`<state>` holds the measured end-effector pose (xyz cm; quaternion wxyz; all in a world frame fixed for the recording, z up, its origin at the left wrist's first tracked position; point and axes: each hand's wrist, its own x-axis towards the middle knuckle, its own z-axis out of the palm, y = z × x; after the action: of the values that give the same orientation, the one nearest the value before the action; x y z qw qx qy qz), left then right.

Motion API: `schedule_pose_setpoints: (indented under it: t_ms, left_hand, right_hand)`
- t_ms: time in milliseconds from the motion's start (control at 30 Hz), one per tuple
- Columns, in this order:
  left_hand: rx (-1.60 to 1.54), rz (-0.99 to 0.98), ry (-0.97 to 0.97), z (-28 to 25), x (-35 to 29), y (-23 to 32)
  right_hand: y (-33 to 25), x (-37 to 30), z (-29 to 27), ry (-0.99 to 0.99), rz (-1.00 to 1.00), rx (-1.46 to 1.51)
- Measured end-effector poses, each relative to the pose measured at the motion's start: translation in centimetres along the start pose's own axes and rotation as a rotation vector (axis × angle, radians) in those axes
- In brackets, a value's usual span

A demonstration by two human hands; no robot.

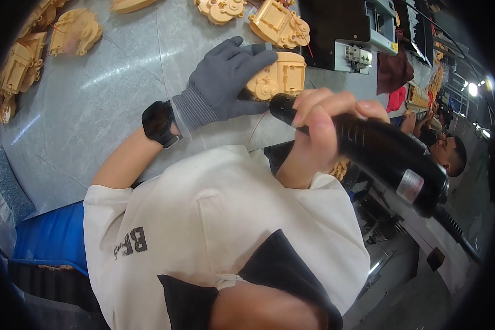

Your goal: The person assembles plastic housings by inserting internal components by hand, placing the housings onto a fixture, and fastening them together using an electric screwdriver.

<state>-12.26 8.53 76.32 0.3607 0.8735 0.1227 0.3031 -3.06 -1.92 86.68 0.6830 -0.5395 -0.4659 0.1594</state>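
Note:
My left hand (228, 77), in a grey glove with a black watch at the wrist, lies over a tan plastic housing (280, 74) on the grey table (93, 110) and holds it down. My right hand (319, 129) is bare and grips a black electric screwdriver (379, 154). The tool's tip end points at the near edge of the housing. A thin red wire hangs from the housing beside the tool.
Several more tan plastic housings (74, 30) lie along the far and left sides of the table. A black and white machine (357, 33) stands at the far right. Another person (451, 151) sits at the right. A blue bin (52, 236) is at my left side.

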Motion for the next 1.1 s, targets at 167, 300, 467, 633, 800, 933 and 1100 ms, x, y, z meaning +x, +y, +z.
schedule_pose_setpoints:
  t_ms: [167, 300, 467, 633, 800, 933, 1100]
  left_hand:
    - [0.013, 0.025, 0.035, 0.3, 0.0, -0.2]
    - [0.033, 0.051, -0.019, 0.2, 0.7, 0.1]
    - [0.001, 0.015, 0.062, -0.1, 0.5, 0.2]
    - [0.025, -0.036, -0.019, -0.8, 0.5, 1.2]
    - [0.039, -0.048, -0.061, -0.7, 0.3, 1.1]
    - [0.058, -0.081, -0.08, -0.9, 0.2, 1.2]
    - [0.024, -0.081, -0.095, -1.2, 0.7, 1.0]
  right_hand:
    - [1.5, 0.7, -0.5, -0.063, -0.034, 0.054]
    - [1.6, 0.3, 0.1, 0.091, -0.058, 0.164]
    - [0.8, -0.1, -1.2, 0.304, -0.039, 0.296]
    - [-1.6, 4.4, -12.1, 0.45, -0.299, -0.024]
    - [3.6, 10.8, -12.0, 0.508, -0.279, -0.241]
    - [3.2, 8.5, -12.8, 0.479, -0.13, -0.157]
    - [-0.8, 2.3, -7.4, 0.349, -0.173, 0.171]
